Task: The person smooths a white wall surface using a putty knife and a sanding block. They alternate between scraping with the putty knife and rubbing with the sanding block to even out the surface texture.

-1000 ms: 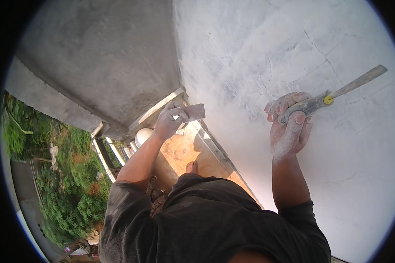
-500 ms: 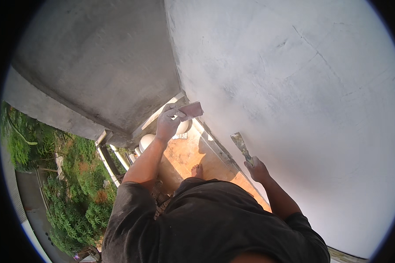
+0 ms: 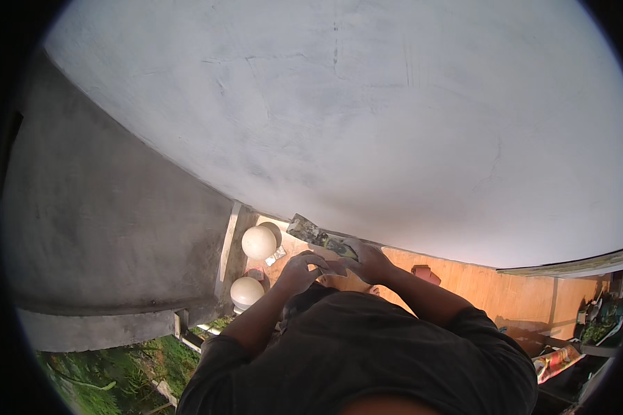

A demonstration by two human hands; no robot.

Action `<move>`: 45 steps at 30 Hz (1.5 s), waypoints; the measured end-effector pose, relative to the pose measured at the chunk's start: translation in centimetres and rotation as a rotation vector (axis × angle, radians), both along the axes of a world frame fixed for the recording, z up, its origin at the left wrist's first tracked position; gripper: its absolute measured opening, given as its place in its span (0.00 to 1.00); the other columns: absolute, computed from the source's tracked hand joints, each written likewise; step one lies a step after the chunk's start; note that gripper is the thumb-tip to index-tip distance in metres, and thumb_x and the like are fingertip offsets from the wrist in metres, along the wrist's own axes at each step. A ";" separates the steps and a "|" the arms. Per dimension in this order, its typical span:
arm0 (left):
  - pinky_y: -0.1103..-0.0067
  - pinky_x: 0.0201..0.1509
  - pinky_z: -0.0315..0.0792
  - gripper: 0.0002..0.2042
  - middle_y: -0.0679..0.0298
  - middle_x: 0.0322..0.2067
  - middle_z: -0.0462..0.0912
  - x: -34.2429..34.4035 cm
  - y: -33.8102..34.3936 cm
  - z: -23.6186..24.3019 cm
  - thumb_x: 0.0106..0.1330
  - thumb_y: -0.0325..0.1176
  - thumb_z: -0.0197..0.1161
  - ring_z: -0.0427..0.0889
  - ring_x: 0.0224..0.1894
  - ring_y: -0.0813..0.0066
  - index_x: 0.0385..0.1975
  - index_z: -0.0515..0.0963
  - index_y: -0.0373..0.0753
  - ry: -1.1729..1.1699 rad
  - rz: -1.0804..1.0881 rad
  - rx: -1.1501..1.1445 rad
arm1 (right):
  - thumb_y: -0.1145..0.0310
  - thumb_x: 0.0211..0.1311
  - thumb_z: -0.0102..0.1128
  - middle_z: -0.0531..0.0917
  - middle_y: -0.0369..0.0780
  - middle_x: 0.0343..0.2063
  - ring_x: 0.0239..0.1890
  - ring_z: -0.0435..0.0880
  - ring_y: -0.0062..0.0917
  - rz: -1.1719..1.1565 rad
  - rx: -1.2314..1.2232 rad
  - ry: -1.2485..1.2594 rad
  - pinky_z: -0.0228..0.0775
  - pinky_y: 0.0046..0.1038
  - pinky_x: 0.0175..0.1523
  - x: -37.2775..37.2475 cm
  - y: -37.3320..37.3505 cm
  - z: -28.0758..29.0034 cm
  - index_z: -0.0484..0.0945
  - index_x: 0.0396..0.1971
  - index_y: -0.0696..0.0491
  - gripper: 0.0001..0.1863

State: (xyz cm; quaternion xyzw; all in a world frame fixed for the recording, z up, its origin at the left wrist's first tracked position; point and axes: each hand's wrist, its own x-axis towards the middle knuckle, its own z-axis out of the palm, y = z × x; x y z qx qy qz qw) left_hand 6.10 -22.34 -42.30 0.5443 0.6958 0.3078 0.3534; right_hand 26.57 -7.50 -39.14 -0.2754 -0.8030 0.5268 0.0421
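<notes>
Both hands are close together in front of my body, below a large white plastered wall [image 3: 367, 124]. In my right hand [image 3: 369, 262] is a putty knife [image 3: 307, 230], its wide, smeared blade pointing left and away from me. My left hand [image 3: 297, 272] pinches a small reddish-brown piece that looks like folded sandpaper [image 3: 335, 268], held just under the knife's handle. Whether the right fingers also touch this piece, I cannot tell. Fine cracks and rough patches mark the wall's surface. Pale dust coats my left fingers.
A bare grey wall [image 3: 118, 200] meets the white one at the left. Two pale globes, one farther [image 3: 259, 242] and one nearer [image 3: 246, 293], stand by the corner. A reddish object [image 3: 426, 274] lies on the orange floor [image 3: 484, 294]. Greenery [image 3: 145, 373] grows beyond the ledge at lower left.
The view has swung to the right, toward the white wall. My hands, wide apart before, have come together, bringing the sandpaper and the putty knife side by side.
</notes>
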 end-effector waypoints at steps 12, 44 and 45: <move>0.69 0.71 0.68 0.12 0.63 0.61 0.76 -7.4 1.6 4.4 0.75 0.34 0.61 0.72 0.67 0.69 0.52 0.82 0.35 -0.928 -0.093 -0.049 | 0.63 0.70 0.60 0.81 0.46 0.58 0.59 0.80 0.38 -0.297 -0.094 0.216 0.71 0.36 0.63 -6.4 -3.4 1.2 0.69 0.68 0.53 0.28; 0.53 0.74 0.58 0.34 0.38 0.70 0.61 -43.2 8.8 30.6 0.65 0.23 0.59 0.57 0.73 0.39 0.72 0.57 0.26 0.793 0.596 1.222 | 0.74 0.66 0.60 0.85 0.40 0.43 0.44 0.84 0.23 -0.945 -0.070 0.272 0.76 0.28 0.50 -17.5 -9.4 4.5 0.77 0.52 0.60 0.15; 0.51 0.76 0.53 0.35 0.37 0.72 0.57 -43.2 9.2 31.1 0.66 0.24 0.59 0.53 0.76 0.38 0.73 0.56 0.26 0.840 0.600 1.211 | 0.74 0.66 0.60 0.85 0.40 0.43 0.44 0.84 0.23 -0.956 -0.072 0.257 0.76 0.28 0.50 -17.3 -9.6 4.4 0.77 0.52 0.60 0.15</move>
